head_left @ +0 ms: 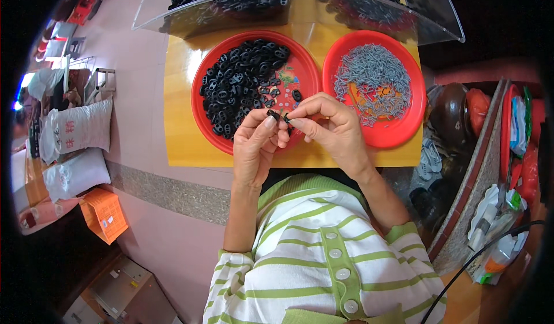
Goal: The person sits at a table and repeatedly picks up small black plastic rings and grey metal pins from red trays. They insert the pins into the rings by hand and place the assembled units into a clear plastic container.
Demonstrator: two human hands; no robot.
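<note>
My left hand pinches a small black plastic piece between thumb and forefinger, over the front rim of a red tray. Close against it, my right hand pinches a small dark part, too small to name. The two pieces nearly meet; whether they touch I cannot tell. Many black oval two-holed pieces are heaped in that tray, with a few loose ones on its bare right side. To the right, a second red tray holds a spread of small grey screw-like pins.
Two clear plastic bins with black pieces stand at the far side of the yellow table. White sacks and an orange basket are on the left floor. A stone-edged ledge and black cable lie right.
</note>
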